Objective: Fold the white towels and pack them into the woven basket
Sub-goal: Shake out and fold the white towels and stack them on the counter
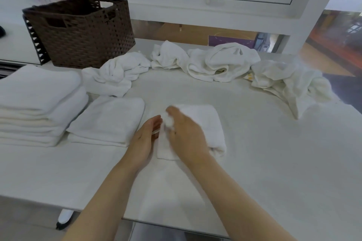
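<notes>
- A small white towel [197,123] is being folded at the near centre of the white table [274,162], with both hands laid on its left end.
- A bunched corner of this towel is being pinched by the right hand [186,133], whose fingers are curled around the cloth; the rest of the hand is being rested across the towel's left half.
- The left hand [146,137] is being held just beside the towel's left edge, palm turned inward and fingers nearly straight and close together (whether any cloth is being touched by it cannot be told, as the fingertips are blurred).
- Two finished piles are being kept to the left: a low folded pile [109,121] just beside the working towel, and a taller stack [37,103] at the far left.
- The woven basket [82,31] is standing at the far left of the table, well apart from the hands; its inside is not being shown.
- Four crumpled towels [221,62] are lying in a row along the far edge, not yet folded.
- For this step to be done well, the pinched corner should probably be carried across until the edges are matched, while the fold line is being held flat by the left palm.
- Slack is likely to be bunched under the right wrist, so smoothing outward is being advised before the towel is stacked.
</notes>
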Tool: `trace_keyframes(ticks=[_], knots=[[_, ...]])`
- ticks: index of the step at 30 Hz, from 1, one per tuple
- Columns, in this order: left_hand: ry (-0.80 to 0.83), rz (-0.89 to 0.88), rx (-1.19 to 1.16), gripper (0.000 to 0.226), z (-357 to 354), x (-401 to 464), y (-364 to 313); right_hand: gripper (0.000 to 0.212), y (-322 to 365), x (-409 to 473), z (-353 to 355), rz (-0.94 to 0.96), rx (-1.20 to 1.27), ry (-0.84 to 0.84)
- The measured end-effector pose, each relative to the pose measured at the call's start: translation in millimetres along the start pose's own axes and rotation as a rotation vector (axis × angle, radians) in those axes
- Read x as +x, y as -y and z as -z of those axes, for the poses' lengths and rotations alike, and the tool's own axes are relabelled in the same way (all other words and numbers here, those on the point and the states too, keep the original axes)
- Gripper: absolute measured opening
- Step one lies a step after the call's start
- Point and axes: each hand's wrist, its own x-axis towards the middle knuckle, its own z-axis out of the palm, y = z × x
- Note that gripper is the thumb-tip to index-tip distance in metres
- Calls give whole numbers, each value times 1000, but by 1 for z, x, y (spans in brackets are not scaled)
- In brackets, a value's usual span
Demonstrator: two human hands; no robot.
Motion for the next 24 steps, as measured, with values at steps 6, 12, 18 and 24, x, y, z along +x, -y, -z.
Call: trace_keyframes(ticks=[6, 12, 18, 24], knots=[[-19, 4, -56, 42, 4, 3, 4, 48, -9, -31, -33, 212, -27, 106], [8, -13, -34, 41, 5, 2, 6, 35, -14, -39, -33, 227, 33, 134], [15, -35, 11, 43, 5, 0, 1, 28, -13, -39, -26, 233, 87, -41], [22, -15, 3, 39, 6, -2, -1, 30, -7, -40, -14, 284, 107, 354]])
